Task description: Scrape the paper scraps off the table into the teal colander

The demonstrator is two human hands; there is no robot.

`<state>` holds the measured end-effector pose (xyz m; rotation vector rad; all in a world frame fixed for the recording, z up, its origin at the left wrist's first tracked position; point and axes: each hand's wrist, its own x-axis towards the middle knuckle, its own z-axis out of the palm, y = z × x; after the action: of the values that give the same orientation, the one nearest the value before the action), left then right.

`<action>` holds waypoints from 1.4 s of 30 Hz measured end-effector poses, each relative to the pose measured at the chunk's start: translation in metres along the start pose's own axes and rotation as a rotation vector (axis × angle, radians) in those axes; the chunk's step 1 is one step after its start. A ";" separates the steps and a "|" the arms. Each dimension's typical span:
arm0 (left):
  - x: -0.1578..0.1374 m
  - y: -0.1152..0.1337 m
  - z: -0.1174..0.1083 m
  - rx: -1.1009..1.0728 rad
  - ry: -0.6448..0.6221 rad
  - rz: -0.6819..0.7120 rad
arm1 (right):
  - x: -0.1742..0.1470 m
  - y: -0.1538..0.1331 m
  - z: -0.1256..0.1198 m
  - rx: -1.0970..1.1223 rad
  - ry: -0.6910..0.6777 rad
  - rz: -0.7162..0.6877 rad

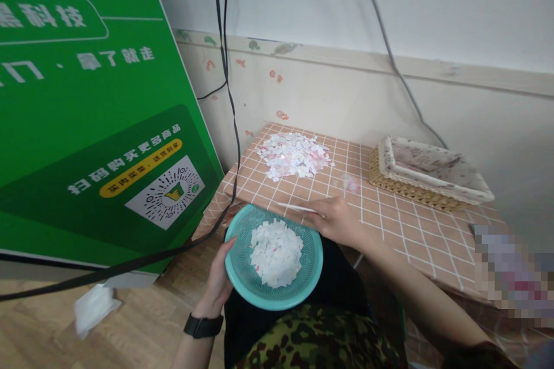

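Observation:
My left hand [220, 271] is closed on the left rim of a turquoise plastic colander [242, 285], thumb over the edge. The colander rests over my lap, just below the table's near edge. Many small white paper scraps [277, 253] lie heaped inside it, a few with pink marks. A thin white strip [298, 207], seen almost edge-on, is pinched in my right hand [340, 220] above the colander's far rim; its exact kind cannot be made out. Farther back, a loose pile of white and pinkish paper scraps [294, 154] sits on the table [385, 225].
A lined wicker basket [424, 193] stands at the table's back right. A pixelated patch covers something at the right edge. A black cable [234, 115] hangs on the left, before a green cabinet [108, 98]. A white packet [94, 307] lies on the wooden floor.

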<state>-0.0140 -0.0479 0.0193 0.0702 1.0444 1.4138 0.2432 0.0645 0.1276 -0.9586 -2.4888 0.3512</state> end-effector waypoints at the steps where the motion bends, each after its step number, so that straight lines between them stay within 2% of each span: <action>1: 0.000 0.000 0.000 0.006 -0.002 -0.001 | 0.004 0.007 -0.004 -0.061 0.054 0.075; 4: -0.001 -0.002 0.000 0.018 0.021 0.026 | 0.020 0.030 -0.014 -0.295 0.159 0.335; 7: -0.001 -0.005 -0.001 0.020 0.036 0.047 | 0.034 0.046 -0.019 -0.439 0.119 0.409; 10: -0.001 -0.007 -0.004 0.016 0.033 0.033 | 0.039 0.049 -0.021 -0.493 0.037 0.407; 14: -0.003 -0.011 -0.009 0.029 0.059 -0.012 | 0.034 0.042 -0.031 -0.447 -0.010 0.359; 19: -0.005 -0.018 -0.012 0.002 0.060 -0.059 | 0.027 0.040 -0.039 -0.408 0.034 0.377; 24: -0.006 -0.020 -0.012 0.006 0.040 -0.092 | 0.015 0.042 -0.039 -0.308 0.011 0.294; 28: -0.007 -0.020 -0.011 0.006 0.032 -0.089 | 0.005 0.045 -0.037 -0.320 0.091 0.359; 34: -0.008 -0.021 -0.009 0.020 0.052 -0.093 | 0.001 0.043 -0.034 -0.259 0.080 0.328; 39: -0.010 -0.021 -0.007 0.017 0.054 -0.076 | 0.004 0.046 -0.034 -0.309 0.163 0.447; 42: -0.012 -0.020 -0.006 0.022 0.031 -0.085 | 0.005 0.044 -0.030 -0.310 0.150 0.424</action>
<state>-0.0004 -0.0654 0.0102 0.0193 1.0762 1.3304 0.2799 0.1019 0.1383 -1.5831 -2.2285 0.0158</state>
